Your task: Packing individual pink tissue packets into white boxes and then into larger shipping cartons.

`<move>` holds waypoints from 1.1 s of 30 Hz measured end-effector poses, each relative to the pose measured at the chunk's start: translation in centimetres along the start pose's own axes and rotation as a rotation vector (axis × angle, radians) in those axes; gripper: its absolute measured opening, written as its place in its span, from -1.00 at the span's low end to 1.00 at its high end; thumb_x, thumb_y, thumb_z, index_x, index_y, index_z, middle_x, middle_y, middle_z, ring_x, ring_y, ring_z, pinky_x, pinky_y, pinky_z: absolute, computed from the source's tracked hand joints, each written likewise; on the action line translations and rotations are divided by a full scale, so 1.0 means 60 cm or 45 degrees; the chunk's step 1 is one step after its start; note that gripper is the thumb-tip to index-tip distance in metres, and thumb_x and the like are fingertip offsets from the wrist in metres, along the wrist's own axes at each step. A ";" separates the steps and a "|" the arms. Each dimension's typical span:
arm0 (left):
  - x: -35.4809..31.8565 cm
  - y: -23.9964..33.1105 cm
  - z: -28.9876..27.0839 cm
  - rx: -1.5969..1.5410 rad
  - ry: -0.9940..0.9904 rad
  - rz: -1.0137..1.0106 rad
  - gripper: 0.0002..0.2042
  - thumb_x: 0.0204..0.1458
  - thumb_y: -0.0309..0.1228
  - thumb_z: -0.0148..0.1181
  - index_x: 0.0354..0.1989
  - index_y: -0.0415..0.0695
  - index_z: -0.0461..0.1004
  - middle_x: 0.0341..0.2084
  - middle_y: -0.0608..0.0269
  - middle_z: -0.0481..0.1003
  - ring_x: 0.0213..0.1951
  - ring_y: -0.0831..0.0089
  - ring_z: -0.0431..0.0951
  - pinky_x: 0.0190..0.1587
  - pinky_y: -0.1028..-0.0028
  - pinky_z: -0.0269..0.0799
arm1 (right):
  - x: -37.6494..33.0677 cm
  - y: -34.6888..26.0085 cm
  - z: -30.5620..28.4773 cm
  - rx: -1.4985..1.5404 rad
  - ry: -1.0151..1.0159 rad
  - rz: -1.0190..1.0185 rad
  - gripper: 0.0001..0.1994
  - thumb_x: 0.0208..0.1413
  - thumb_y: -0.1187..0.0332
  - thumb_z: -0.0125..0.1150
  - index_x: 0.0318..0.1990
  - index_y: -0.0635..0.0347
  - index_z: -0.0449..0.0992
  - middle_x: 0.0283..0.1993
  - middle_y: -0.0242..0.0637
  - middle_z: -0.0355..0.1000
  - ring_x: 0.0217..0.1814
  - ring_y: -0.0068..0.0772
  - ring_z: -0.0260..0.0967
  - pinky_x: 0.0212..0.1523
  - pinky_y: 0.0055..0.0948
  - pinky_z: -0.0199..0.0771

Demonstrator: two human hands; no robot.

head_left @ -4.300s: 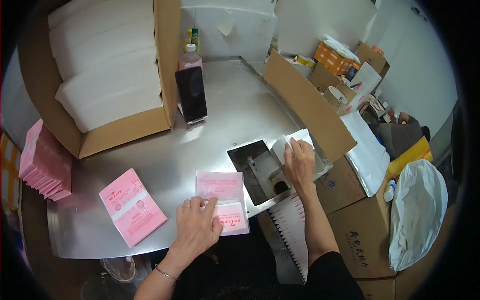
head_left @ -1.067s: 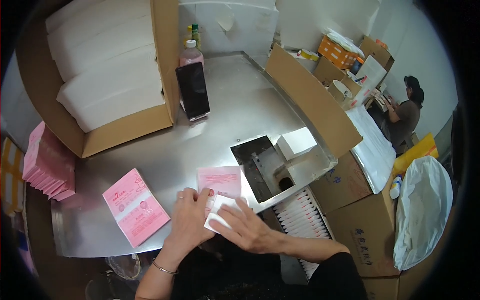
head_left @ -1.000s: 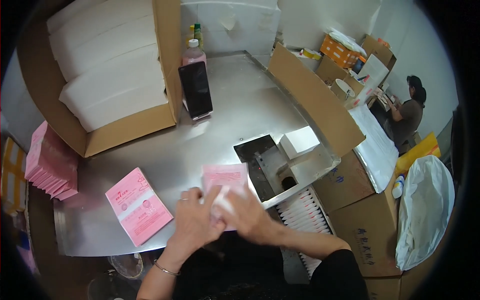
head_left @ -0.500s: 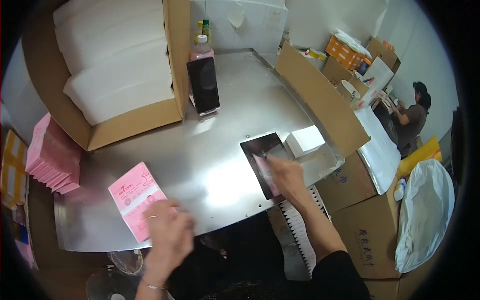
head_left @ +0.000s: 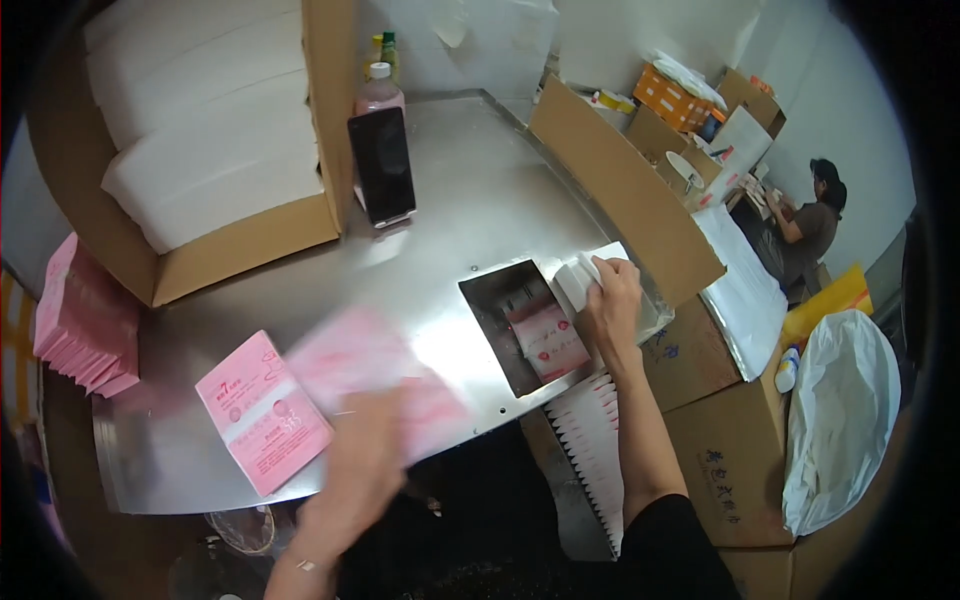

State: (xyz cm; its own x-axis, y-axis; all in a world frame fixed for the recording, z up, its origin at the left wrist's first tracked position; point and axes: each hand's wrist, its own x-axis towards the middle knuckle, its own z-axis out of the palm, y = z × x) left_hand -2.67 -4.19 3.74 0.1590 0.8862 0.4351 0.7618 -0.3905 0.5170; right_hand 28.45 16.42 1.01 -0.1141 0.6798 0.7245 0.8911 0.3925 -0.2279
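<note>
Head view, left hand: blurred over the steel worktop, its grip on a blurred pink packet; how tightly the fingers close cannot be told.
Pink stack: lies flat just left of that hand.
Right hand: fingers curled onto the white pads at the recessed metal tray.
Tray contents: one pink packet lies in it, just left of the right hand.
Cardboard box: holds white stacks, well apart.
</note>
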 end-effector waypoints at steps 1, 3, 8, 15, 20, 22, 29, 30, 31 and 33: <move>0.009 0.004 0.045 -0.067 -0.044 0.065 -0.60 -0.09 -0.67 0.12 0.02 -0.35 0.41 -0.19 -0.12 0.41 -0.13 -0.01 0.41 -0.09 0.13 0.36 | -0.003 0.000 -0.004 -0.065 -0.010 -0.074 -0.67 0.00 0.59 0.10 -0.03 0.32 0.55 -0.08 -0.02 0.48 -0.01 0.07 0.39 -0.02 -0.09 0.39; 0.021 0.000 0.083 -0.130 -0.091 0.124 -0.58 -0.11 -0.65 0.15 0.03 -0.35 0.41 -0.15 -0.13 0.40 -0.07 -0.03 0.41 -0.07 0.15 0.37 | -0.019 -0.035 0.000 0.181 -0.060 -0.220 -0.64 0.00 0.59 0.08 0.01 0.35 0.50 0.01 0.00 0.48 -0.04 0.11 0.43 -0.01 0.00 0.44; 0.018 -0.021 0.048 0.161 -0.045 -0.022 -0.32 -0.32 -0.26 0.43 0.05 -0.33 0.42 0.18 -0.23 0.30 0.20 -0.20 0.30 0.17 -0.11 0.21 | -0.155 -0.251 -0.085 0.513 -0.423 -1.127 -0.68 0.01 0.35 0.15 -0.06 0.24 0.52 -0.09 -0.05 0.43 0.07 0.03 0.40 0.32 0.37 0.09; 0.047 -0.002 0.099 0.406 0.099 -0.188 -0.21 -0.24 -0.12 0.37 0.27 -0.11 0.32 0.37 -0.18 0.11 0.40 -0.26 0.03 0.28 -0.34 -0.04 | -0.097 -0.274 0.018 0.321 -0.630 -0.799 -0.78 -0.07 0.42 0.14 -0.24 0.29 0.54 -0.32 -0.08 0.44 -0.21 -0.09 0.43 0.34 0.43 -0.04; 0.019 -0.018 0.070 0.518 0.017 -0.104 -0.50 -0.09 -0.23 0.23 0.09 -0.08 0.48 0.12 0.01 0.38 0.07 -0.02 0.36 0.02 0.09 0.22 | -0.041 -0.134 -0.037 0.088 -0.333 -0.252 -0.71 -0.01 0.45 0.23 -0.09 0.29 0.48 -0.14 -0.06 0.44 -0.03 0.02 0.41 0.15 0.09 0.25; 0.030 -0.007 0.078 0.630 0.040 -0.117 -0.54 -0.08 -0.19 0.25 0.03 -0.08 0.49 -0.06 0.03 0.42 -0.12 0.07 0.37 -0.15 0.13 0.23 | -0.004 -0.083 -0.037 -0.465 0.053 -0.270 -0.76 0.12 0.40 0.21 -0.08 0.27 0.49 -0.28 -0.13 0.37 -0.11 -0.11 0.36 -0.02 0.01 0.27; 0.064 0.010 0.074 0.615 0.176 0.063 -0.52 -0.13 -0.05 0.37 -0.14 -0.14 0.49 -0.06 -0.06 0.40 -0.03 0.04 0.38 -0.04 0.06 0.23 | -0.011 -0.007 -0.007 -0.236 -0.233 -0.002 -0.88 0.15 0.37 0.22 -0.28 0.23 0.58 -0.29 -0.17 0.38 -0.12 -0.13 0.34 -0.04 -0.12 0.29; 0.066 0.004 0.072 0.612 0.173 0.065 -0.52 -0.13 -0.05 0.37 -0.14 -0.14 0.49 -0.06 -0.06 0.40 -0.03 0.04 0.38 -0.04 0.06 0.23 | -0.009 -0.006 -0.008 -0.239 -0.235 0.001 -0.88 0.15 0.37 0.22 -0.28 0.23 0.58 -0.29 -0.17 0.38 -0.12 -0.13 0.34 -0.04 -0.12 0.29; 0.067 -0.001 0.070 0.579 0.173 0.079 -0.53 -0.11 -0.06 0.36 -0.14 -0.15 0.50 -0.05 -0.05 0.40 -0.02 0.03 0.38 -0.02 0.03 0.22 | -0.008 -0.004 -0.009 -0.196 -0.233 0.012 -0.88 0.12 0.41 0.21 -0.25 0.26 0.57 -0.28 -0.16 0.40 -0.11 -0.11 0.34 -0.06 -0.14 0.31; 0.065 -0.001 0.070 0.545 0.171 0.098 -0.54 -0.10 -0.08 0.35 -0.13 -0.15 0.50 -0.03 -0.03 0.40 0.00 0.02 0.38 0.00 0.01 0.21 | -0.012 0.003 -0.010 -0.155 -0.227 0.027 -0.86 0.10 0.46 0.20 -0.22 0.29 0.56 -0.28 -0.15 0.41 -0.11 -0.10 0.35 -0.08 -0.15 0.32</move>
State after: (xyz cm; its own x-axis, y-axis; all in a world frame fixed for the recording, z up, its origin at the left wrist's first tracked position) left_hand 0.55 0.36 2.29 0.1637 0.8076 0.5665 0.9465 -0.2904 0.1405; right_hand 28.93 15.62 0.82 -0.1607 0.7903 0.5913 0.9394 0.3062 -0.1539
